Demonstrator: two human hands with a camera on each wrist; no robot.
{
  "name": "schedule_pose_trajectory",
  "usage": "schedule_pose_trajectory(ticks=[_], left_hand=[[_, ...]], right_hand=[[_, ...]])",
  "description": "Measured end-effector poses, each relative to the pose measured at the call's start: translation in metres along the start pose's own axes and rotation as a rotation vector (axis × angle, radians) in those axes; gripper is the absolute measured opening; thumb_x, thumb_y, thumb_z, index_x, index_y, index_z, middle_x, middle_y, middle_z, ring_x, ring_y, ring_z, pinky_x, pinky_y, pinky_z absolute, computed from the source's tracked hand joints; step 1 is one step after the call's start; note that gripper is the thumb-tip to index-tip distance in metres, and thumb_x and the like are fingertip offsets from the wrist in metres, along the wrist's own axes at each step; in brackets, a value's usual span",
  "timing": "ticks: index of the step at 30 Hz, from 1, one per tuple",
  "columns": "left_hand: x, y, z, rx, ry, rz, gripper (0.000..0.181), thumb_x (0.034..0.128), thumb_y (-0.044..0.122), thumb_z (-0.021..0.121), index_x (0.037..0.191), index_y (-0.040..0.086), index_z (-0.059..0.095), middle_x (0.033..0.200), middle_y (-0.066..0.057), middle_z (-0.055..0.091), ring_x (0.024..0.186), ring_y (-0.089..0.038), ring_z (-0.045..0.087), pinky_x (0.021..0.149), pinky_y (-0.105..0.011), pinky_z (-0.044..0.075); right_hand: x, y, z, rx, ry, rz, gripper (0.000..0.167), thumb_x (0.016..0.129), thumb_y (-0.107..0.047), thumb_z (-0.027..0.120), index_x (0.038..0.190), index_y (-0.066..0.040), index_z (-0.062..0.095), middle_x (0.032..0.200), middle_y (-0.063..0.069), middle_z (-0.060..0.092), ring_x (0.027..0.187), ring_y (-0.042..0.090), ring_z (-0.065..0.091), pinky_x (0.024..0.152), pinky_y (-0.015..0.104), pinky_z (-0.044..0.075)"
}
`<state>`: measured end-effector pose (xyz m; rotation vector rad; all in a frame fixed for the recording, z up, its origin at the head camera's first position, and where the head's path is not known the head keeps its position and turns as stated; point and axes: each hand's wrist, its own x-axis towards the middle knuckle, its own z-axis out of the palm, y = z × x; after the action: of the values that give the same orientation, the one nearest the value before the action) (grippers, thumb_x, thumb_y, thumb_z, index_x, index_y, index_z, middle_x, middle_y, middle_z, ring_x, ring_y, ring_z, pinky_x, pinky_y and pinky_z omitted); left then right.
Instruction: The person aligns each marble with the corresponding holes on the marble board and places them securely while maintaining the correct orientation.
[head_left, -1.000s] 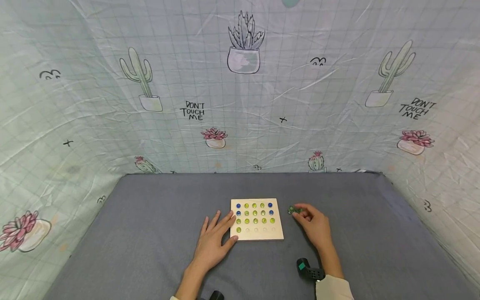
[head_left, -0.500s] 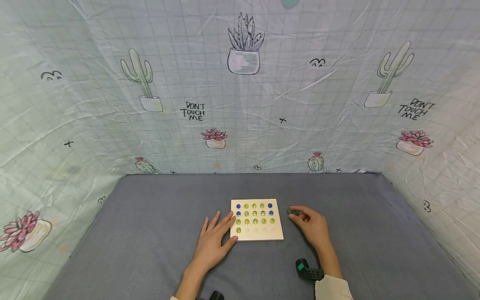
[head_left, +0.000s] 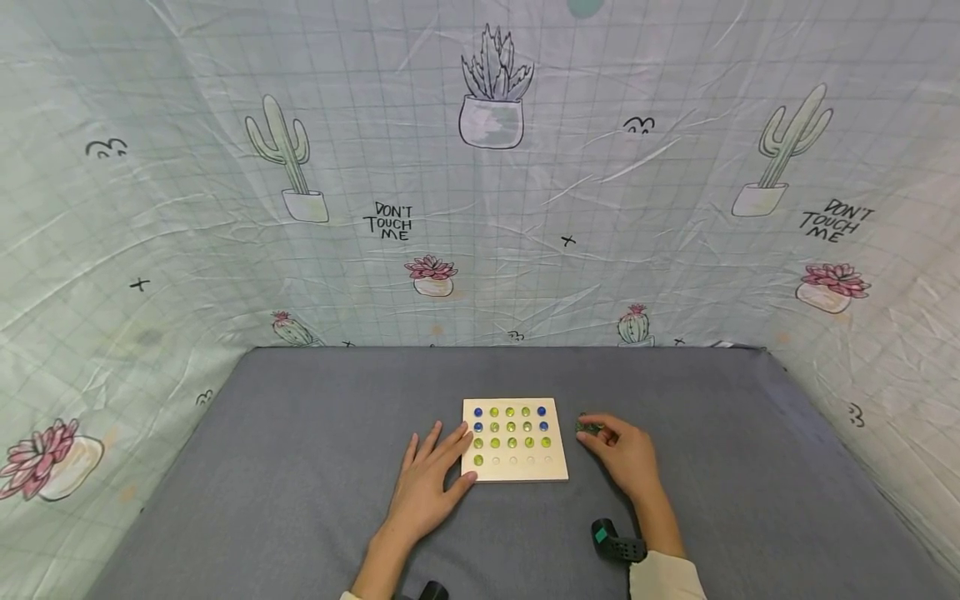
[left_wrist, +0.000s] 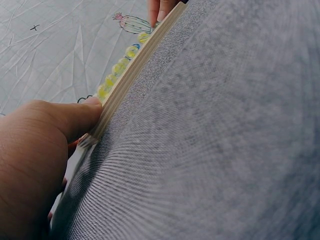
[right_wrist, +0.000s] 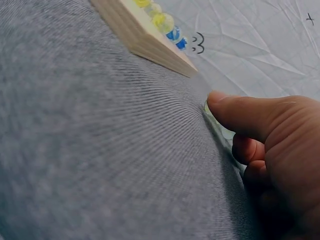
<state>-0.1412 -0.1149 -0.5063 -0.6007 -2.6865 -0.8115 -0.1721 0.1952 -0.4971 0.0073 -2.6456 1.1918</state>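
Observation:
A pale wooden board (head_left: pixel 522 471) lies mid-table with rows of dimples, most holding yellow-green marbles (head_left: pixel 512 427) and a few holding blue marbles (head_left: pixel 542 412). Most of its front row shows bare dimples. Spread at the board's left side, my left hand (head_left: pixel 426 493) rests its fingertips and thumb on the edge. The thumb touches the near left corner in the left wrist view. To the board's right, my right hand (head_left: pixel 628 454) curls its thumb and index finger round a small cluster of green marbles (head_left: pixel 587 427) on the cloth. The fingers partly hide this cluster.
A grey cloth (head_left: pixel 315 450) covers the table. Behind and beside it hangs a pale sheet (head_left: pixel 525 208) printed with cacti. A black wrist camera (head_left: pixel 604 533) is strapped to the right wrist; part of another (head_left: pixel 433 591) shows by the left.
My right hand has shifted slightly left and its thumb and index finger have come further round the green marbles. The left hand and the board keep their places.

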Motion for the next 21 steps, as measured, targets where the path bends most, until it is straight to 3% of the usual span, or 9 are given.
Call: schedule_pose_trajectory(ticks=[21], left_hand=[[-0.0002,0.001,-0.0014,-0.008,-0.006,-0.008,0.056,0.0901,0.04,0.063,0.14,0.016,0.053,0.146,0.001,0.045,0.138,-0.035,0.029,0.111,-0.06,0.01]], right_hand=[[-0.0012,-0.003,0.001,-0.035,-0.014,0.016,0.019,0.077,-0.028,0.081,0.094,-0.019,0.076,0.06,-0.006,0.05,0.049,0.011,0.041,0.046,0.024,0.031]])
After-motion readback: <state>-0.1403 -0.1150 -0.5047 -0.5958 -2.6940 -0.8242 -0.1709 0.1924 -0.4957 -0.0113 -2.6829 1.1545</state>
